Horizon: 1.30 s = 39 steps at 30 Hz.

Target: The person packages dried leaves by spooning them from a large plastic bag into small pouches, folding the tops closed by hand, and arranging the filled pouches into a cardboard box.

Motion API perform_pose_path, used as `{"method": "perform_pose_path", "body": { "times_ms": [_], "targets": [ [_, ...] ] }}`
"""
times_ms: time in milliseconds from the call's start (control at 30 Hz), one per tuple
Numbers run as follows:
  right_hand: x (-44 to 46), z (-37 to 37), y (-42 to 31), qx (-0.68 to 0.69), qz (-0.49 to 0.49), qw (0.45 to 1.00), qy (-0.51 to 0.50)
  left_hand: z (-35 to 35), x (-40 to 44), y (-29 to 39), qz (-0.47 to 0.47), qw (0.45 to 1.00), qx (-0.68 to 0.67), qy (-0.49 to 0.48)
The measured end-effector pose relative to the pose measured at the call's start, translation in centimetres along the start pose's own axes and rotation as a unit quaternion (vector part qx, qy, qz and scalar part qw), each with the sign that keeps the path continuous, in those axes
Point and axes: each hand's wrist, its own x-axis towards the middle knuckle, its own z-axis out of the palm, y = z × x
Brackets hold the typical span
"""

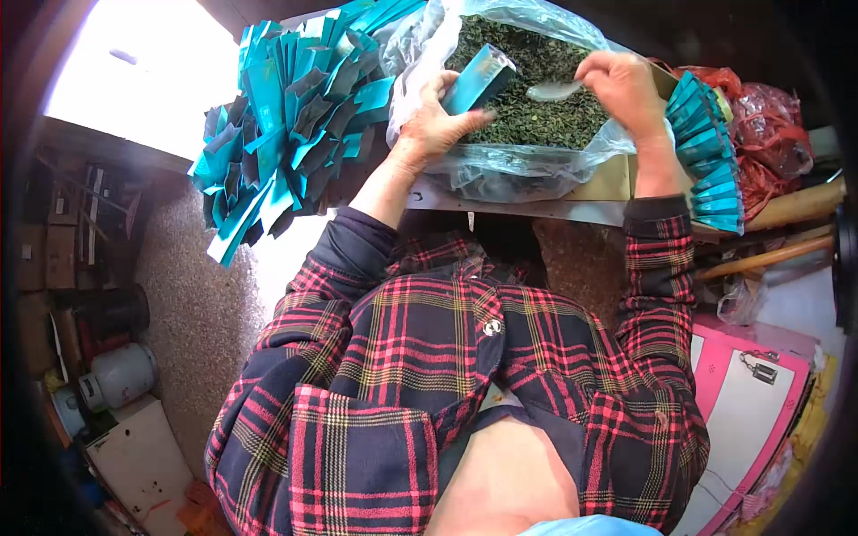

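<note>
A box lined with clear plastic (509, 165) holds loose dark green dried leaves (545, 121). Over its left side, my left hand (435, 121) is wrapped round a small teal packet (480, 80), which is tilted with its upper end toward the right. My right hand (626, 89) pinches the end of a small translucent scoop (552, 92) above the leaves. The scoop and the packet are apart. Whether the packet holds anything is unclear.
Many teal packets (286, 125) are bunched left of the box. More teal packets (710, 156) stand in a row at its right, beside red plastic bags (773, 134). A pink-edged white panel (751, 402) lies at lower right, a white canister (123, 375) at lower left.
</note>
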Motion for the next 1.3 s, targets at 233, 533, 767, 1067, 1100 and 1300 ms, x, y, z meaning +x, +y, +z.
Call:
{"method": "perform_pose_path", "body": {
  "times_ms": [233, 533, 767, 1067, 1100, 1300],
  "targets": [
    [-1.9, 7.0, 0.2, 0.264, 0.316, 0.898, -0.153, -0.2, 0.2, -0.2, 0.029, 1.0, 0.006, 0.009],
    [-1.4, 9.0, 1.5, 0.208, 0.244, 0.94, 0.116, -0.2, 0.1, 0.6, 0.019, 1.0, -0.005, -0.003],
    [-1.2, 8.6, 1.5, 0.027, 0.129, 0.974, 0.185, -0.2, 0.1, 0.6, 0.008, 1.0, -0.023, -0.018],
    [-0.8, 10.3, 2.5, 0.046, 0.035, 0.964, 0.259, -0.3, 0.5, -0.3, 0.034, 0.998, 0.044, -0.009],
    [-0.8, 10.2, 2.5, 0.045, 0.034, 0.964, 0.259, -0.3, 0.5, -0.2, 0.033, 0.998, 0.048, -0.013],
    [-1.0, 9.4, 2.6, 0.141, 0.036, 0.957, 0.251, -0.1, 0.2, 1.0, 0.017, 0.999, 0.032, 0.005]
  ]
}}
